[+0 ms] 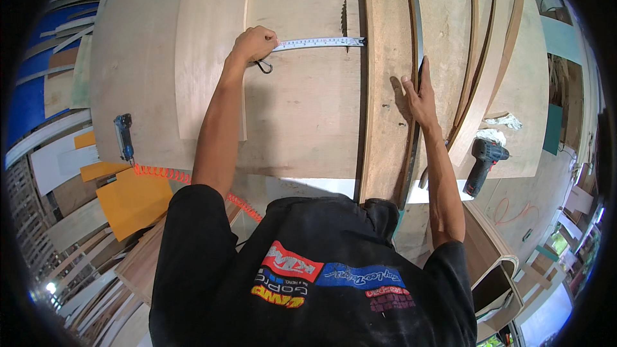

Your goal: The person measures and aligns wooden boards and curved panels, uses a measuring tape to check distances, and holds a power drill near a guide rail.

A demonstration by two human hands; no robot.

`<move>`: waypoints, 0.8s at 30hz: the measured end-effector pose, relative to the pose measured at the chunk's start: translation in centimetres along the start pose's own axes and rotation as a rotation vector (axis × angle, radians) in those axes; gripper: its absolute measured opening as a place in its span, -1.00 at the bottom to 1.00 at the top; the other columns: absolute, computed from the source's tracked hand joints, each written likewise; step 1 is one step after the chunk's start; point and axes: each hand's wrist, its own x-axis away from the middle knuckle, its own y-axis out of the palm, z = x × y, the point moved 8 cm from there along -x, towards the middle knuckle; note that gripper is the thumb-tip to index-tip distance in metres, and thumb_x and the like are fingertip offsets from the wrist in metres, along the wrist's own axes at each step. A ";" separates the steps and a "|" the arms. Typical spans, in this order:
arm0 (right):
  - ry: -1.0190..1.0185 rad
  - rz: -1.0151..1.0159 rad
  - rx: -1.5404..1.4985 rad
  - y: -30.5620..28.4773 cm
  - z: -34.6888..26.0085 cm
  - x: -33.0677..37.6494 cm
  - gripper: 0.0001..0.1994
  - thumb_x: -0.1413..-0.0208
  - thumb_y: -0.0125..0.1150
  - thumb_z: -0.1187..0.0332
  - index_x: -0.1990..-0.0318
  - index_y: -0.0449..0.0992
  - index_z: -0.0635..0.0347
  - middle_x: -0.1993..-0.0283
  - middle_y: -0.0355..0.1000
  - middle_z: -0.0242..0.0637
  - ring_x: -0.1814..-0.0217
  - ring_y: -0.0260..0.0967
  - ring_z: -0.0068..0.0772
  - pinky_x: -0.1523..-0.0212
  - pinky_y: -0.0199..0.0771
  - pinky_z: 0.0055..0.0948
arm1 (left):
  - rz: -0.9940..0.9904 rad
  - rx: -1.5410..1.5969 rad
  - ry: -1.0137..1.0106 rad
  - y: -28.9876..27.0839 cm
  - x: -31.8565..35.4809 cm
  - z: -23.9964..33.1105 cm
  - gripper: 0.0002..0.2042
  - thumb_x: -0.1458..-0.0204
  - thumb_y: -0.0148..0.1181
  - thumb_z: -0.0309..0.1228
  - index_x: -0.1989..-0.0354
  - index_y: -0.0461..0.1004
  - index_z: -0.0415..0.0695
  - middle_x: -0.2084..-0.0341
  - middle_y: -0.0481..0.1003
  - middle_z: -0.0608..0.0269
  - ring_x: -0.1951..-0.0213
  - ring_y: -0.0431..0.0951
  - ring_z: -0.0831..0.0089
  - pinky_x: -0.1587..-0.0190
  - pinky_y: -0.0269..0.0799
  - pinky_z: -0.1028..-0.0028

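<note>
My left hand (255, 45) is closed around a tape measure, whose case is mostly hidden in my fist. Its white blade (318, 43) stretches right across the plywood tabletop (302, 109) to the dark near edge of a long wooden board (385, 109). A dark hook or loop (265, 67) hangs below this fist. The tape crosses a toothed saw blade (344, 18) standing up through a slot. On the right, my right hand (421, 101) rests against a long dark-edged strip (414, 6) along the board, its fingers stretched out and thumb apart over the wood.
A pale wood panel (209, 58) lies under my left forearm. At the left edge is an air tool (124, 136) with an orange coiled hose (160, 172). Right of the board lie curved wood strips (485, 58), a crumpled white cloth (491, 135) and a cordless drill (483, 166).
</note>
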 end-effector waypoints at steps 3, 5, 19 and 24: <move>-0.006 0.087 -0.180 -2.0 -0.1 -0.3 -0.15 -0.31 0.04 -0.02 -0.52 -0.21 0.27 -0.55 -0.14 0.15 -0.59 -0.13 0.09 -0.52 -0.03 -0.07 | -0.017 0.033 -0.020 -0.2 0.4 -0.2 -0.76 -0.03 0.18 -0.18 0.32 0.68 -0.03 0.52 0.60 0.16 0.41 0.57 0.20 0.26 0.46 0.27; 0.030 -0.007 -0.028 0.3 -0.9 0.4 -0.17 -0.31 0.07 0.03 -0.51 -0.21 0.29 -0.54 -0.11 0.17 -0.55 -0.05 0.13 -0.50 0.02 -0.06 | -0.038 0.013 -0.032 -0.1 0.2 0.0 -0.77 -0.03 0.19 -0.19 0.35 0.67 -0.05 0.54 0.59 0.17 0.43 0.56 0.23 0.28 0.45 0.29; 0.030 -0.017 -0.076 0.3 0.1 0.0 -0.17 -0.31 0.11 0.09 -0.51 -0.20 0.32 -0.52 -0.05 0.19 -0.55 -0.03 0.04 -0.50 0.02 -0.14 | -0.094 0.064 -0.012 0.3 -1.0 -0.6 -0.80 -0.02 0.22 -0.22 0.32 0.70 -0.02 0.51 0.61 0.24 0.44 0.56 0.36 0.29 0.44 0.35; 0.033 -0.016 -0.061 -0.2 0.1 0.0 -0.19 -0.31 0.07 0.05 -0.52 -0.17 0.26 -0.52 -0.05 0.17 -0.56 -0.05 0.03 -0.50 0.00 -0.11 | -0.142 0.091 -0.021 0.4 -1.3 -0.7 -0.79 -0.01 0.22 -0.22 0.34 0.69 -0.04 0.52 0.61 0.24 0.44 0.55 0.38 0.29 0.44 0.36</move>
